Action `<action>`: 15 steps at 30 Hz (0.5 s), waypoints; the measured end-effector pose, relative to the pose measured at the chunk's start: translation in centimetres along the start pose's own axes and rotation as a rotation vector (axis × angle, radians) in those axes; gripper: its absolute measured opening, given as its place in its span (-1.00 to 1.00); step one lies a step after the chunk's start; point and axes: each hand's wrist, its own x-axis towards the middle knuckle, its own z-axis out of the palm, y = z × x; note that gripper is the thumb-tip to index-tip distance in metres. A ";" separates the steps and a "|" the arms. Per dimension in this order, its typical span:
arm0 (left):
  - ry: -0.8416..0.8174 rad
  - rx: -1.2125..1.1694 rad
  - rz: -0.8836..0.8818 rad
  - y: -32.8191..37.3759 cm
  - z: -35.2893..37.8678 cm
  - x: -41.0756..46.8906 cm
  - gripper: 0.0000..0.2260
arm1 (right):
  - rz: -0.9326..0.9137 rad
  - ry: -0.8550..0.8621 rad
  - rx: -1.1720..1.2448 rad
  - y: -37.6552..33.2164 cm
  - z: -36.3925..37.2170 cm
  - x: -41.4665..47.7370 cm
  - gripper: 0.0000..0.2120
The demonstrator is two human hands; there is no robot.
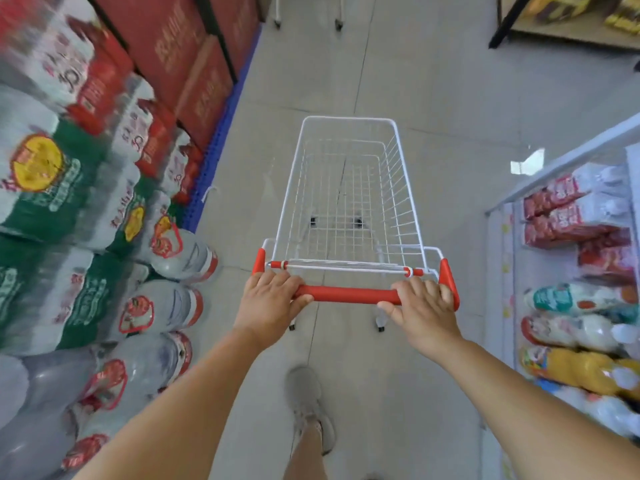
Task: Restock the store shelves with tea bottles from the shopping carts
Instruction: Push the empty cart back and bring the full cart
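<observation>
Head view, looking down at a shop aisle. White wire shopping cart (401, 202) right in front, on the grey floor (433, 98). Nothing to see inside its basket: no tea bottles there. Bottles (571, 299) lying on the shelf (554, 168) to the right, some pale, some yellow; too blurry to pick out the tea. Big packs of water (52, 188) stacked on the left, red boxes (180, 53) past them. One grey shoe (308, 403) down below, between the arms.

Probably light and easy to roll with the basket bare. Stiff wire, so no bending. Best held just like this, one hand at each end of the bar, to steer straight between the packs and the shelf. Full tea bottles likely heavy for their size, smooth and a bit slippery. Best grabbed round the middle, not by the cap. Glass or plastic: can't tell from here.

Left hand (273, 299) wrapped round the left end of the red handle (349, 294), fingers over the top, thumb on the near side. Right hand (424, 311) wrapped round the right end the same way. Both closed tight on the bar, holding nothing else.
</observation>
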 end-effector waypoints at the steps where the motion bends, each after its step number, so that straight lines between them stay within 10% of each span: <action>1: -0.007 -0.009 -0.001 -1.1 -1.2 2.3 -0.38 | 0.001 -0.001 0.007 -0.3 -1.0 2.5 -0.20; 15: 0.095 -0.053 -0.011 -16.0 -15.9 34.8 -0.44 | -0.035 0.005 -0.006 -4.6 -17.2 38.1 -0.41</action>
